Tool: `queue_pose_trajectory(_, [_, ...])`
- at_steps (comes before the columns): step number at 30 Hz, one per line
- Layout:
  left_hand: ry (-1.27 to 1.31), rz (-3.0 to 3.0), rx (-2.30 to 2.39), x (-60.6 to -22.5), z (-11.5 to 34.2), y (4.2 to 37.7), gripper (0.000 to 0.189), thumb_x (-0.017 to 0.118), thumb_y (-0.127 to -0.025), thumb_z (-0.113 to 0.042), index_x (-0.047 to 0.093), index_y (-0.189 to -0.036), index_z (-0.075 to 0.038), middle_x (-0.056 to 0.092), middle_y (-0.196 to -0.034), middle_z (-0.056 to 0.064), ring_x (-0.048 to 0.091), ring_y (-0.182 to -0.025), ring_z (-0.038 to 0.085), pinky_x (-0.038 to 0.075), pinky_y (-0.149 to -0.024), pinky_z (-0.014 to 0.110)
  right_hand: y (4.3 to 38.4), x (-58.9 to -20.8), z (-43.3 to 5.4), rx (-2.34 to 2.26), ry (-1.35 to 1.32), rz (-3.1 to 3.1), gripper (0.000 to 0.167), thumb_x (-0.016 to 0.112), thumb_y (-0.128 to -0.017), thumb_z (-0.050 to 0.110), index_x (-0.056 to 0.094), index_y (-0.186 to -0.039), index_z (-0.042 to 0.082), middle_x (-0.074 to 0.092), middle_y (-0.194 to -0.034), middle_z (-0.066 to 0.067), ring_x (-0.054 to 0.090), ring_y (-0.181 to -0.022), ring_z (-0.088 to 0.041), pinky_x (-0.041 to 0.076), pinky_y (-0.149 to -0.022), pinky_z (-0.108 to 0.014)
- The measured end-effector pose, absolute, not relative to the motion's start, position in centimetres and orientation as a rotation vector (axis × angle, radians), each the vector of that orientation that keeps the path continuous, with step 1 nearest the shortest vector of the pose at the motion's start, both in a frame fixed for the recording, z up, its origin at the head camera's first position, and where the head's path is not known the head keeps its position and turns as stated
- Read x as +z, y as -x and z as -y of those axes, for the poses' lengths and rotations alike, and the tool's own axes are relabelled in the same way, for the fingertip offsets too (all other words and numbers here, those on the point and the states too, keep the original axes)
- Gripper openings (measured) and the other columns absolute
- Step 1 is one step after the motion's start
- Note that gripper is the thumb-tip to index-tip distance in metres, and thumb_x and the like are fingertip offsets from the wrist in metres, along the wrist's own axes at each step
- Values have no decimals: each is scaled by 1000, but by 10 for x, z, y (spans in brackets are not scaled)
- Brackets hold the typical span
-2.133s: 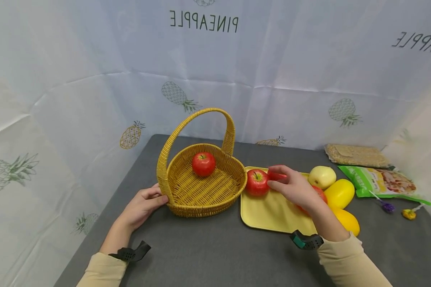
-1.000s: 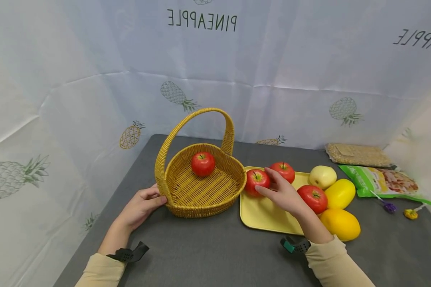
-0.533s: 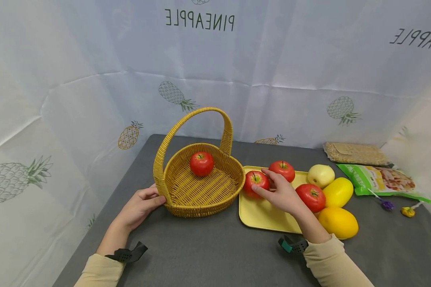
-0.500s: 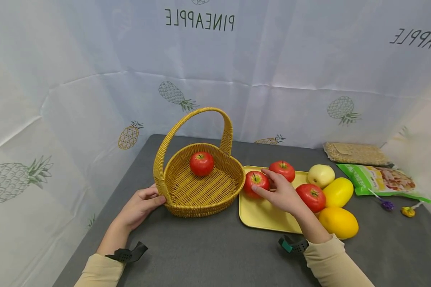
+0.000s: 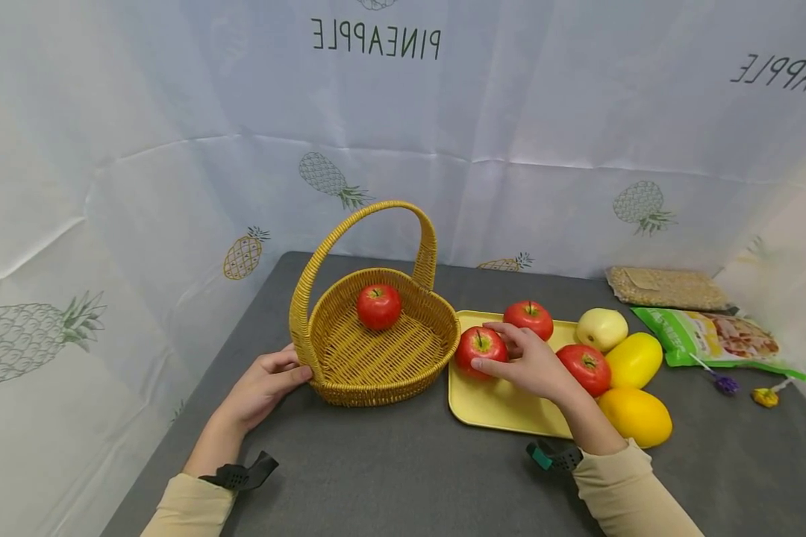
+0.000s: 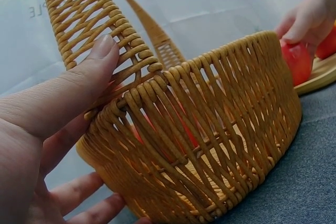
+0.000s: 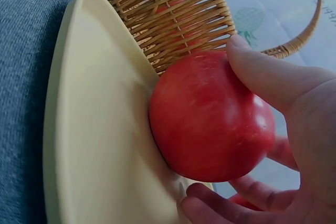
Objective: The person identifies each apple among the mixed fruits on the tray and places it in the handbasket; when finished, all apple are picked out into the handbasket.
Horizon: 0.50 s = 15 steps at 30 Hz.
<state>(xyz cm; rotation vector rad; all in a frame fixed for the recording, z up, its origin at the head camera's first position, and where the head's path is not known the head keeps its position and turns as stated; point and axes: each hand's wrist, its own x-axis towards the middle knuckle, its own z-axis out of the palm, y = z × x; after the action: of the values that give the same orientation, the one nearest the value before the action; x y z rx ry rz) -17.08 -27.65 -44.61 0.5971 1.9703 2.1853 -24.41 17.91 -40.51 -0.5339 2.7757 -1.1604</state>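
Observation:
My left hand (image 5: 263, 389) grips the left side of a yellow wicker basket (image 5: 376, 391), thumb on the base of its tall handle and fingers along the outer wall in the left wrist view. Inside the basket lies one red apple (image 5: 379, 306). At the left end of a yellow tray (image 5: 504, 410), close by the basket's right rim, my right hand (image 5: 533, 363) holds another red apple (image 5: 477, 354). The right wrist view shows the thumb on this apple (image 7: 205, 119) and the fingers round its far side, low over the tray (image 7: 94, 119).
Two more red apples stand on the tray, one at the back (image 5: 529, 317) and one to the right (image 5: 586, 371). Beside them are a pale round fruit (image 5: 602, 330) and two yellow fruits (image 5: 634, 418). Food packets (image 5: 719, 339) and two wrapped lollipops (image 5: 766, 397) lie farther right.
My right hand has moved left from near the back apple to the tray's left apple and taken hold of it. That apple has shifted slightly toward me. The left hand stays on the basket.

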Motion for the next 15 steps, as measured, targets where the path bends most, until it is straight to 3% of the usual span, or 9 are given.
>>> queue_pose_trajectory(5, [-609,-1968,2192,-446,277,171,25,59,-103,0,64,-123,14,44,-151,14,44,-135,11,49,-100,29,244,-408,-177,-1250,493,-2701,75,86,-82,50,52,-140,16,65,-126,-6,64,-113,-26,51,-93,-45])
queue_pose_trajectory(10, [-595,-1985,2189,-446,276,171,25,60,-102,-1,65,-122,12,42,-154,14,43,-137,10,49,-100,29,244,-411,-176,-1286,478,-2664,76,87,-81,48,48,-137,14,64,-125,-7,62,-117,-27,50,-95,-45])
queue_pose_trajectory(15, [-582,-1987,2179,-445,276,171,24,60,-102,-1,66,-122,11,40,-153,18,40,-139,16,49,-100,30,243,-411,-177,-1285,495,-2647,78,88,-80,46,46,-137,12,61,-128,-9,60,-118,-29,51,-95,-45])
